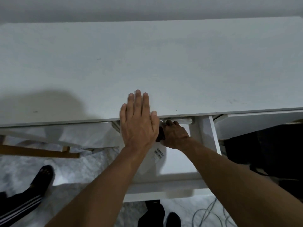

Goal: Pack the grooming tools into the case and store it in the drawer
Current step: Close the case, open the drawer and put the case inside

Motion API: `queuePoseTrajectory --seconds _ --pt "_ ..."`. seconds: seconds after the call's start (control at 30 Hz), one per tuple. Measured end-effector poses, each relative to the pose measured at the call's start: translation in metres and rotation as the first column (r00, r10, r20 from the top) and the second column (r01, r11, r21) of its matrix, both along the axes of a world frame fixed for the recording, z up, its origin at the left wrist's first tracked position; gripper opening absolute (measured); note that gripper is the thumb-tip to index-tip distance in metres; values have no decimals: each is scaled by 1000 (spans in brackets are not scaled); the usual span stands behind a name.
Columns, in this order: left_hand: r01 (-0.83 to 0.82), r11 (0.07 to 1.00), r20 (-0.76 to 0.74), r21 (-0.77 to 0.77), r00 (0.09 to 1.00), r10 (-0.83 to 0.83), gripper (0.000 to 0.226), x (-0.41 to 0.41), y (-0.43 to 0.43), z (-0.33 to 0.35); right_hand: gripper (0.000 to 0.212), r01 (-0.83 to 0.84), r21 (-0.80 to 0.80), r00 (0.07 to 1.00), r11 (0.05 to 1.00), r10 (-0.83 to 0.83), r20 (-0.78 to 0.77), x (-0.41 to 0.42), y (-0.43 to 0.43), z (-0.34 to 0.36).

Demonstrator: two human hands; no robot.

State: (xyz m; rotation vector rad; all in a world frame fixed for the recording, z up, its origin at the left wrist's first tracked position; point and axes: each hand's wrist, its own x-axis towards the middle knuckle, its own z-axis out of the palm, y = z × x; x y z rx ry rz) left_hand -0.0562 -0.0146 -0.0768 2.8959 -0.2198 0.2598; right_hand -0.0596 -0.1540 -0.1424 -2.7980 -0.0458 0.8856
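Note:
A white drawer stands pulled out from under the white desk top. My left hand lies flat, fingers straight, on the desk's front edge above the drawer. Inside the drawer, near its back, my right hand grips a dark case, of which only a small dark part shows between the two hands. A barcode sticker lies on the drawer's floor.
A wooden chair leg sits under the desk at the left. Another person's striped trouser leg and black shoe stand at the lower left. Grey cables lie on the floor at the lower right. A dark object stands to the drawer's right.

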Motion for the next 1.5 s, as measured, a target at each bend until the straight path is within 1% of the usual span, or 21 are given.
queuePoseTrajectory --seconds 0.13,0.23,0.47,0.57,0.7,0.8,0.9,0.97,1.03,1.1,1.2,1.27,1.33,1.4,1.5 --pt "-8 1000 17 -7 1000 8 59 0 0 -2 72 -10 3 1000 1000 10 4 2 -1 -9" --pt "-1 1000 21 -4 1000 2 59 0 0 -3 71 -2 9 999 1000 1 34 2 1 -12" --pt "13 1000 11 -22 1000 -13 59 0 1 -1 69 5 -16 998 1000 -5 56 -6 1 -1" --pt "35 999 -20 -8 999 -35 59 -2 2 3 62 24 -21 997 999 -22 77 -15 -3 13" --pt "52 999 -101 6 994 -51 62 -3 5 13 49 30 -17 990 999 -27 138 -38 -15 37" --pt "99 995 -176 12 980 -96 58 -12 8 26 48 22 -16 982 1000 -18 188 -63 -25 57" --pt "144 989 -189 23 972 -137 58 -51 14 33 55 20 -4 977 1000 -19 210 -92 -31 77" --pt "154 988 -230 4 962 -149 58 -89 15 33 56 27 3 976 1000 -27 215 -113 -32 90" --pt "165 986 -275 -15 948 -163 60 -129 17 31 54 23 -7 974 1000 -21 227 -138 -32 101" --pt "186 982 -303 -19 935 -183 67 -166 19 29 50 31 0 969 1000 -30 245 -164 -31 109" --pt "205 979 -307 -2 931 -196 77 -209 23 19 45 61 49 959 997 -72 275 -198 -27 112" --pt "207 978 -302 13 934 -193 79 -230 25 14 46 61 55 948 997 -75 311 -219 -24 111" --pt "214 977 -318 22 928 -196 80 -245 26 12 51 58 48 943 997 -71 326 -235 -21 109" --pt "221 974 -335 47 922 -193 82 -256 27 12 57 72 40 947 997 -82 310 -250 -17 106" --pt "199 977 -350 81 923 -159 77 -264 28 9 65 99 24 957 995 -101 272 -265 -13 97"
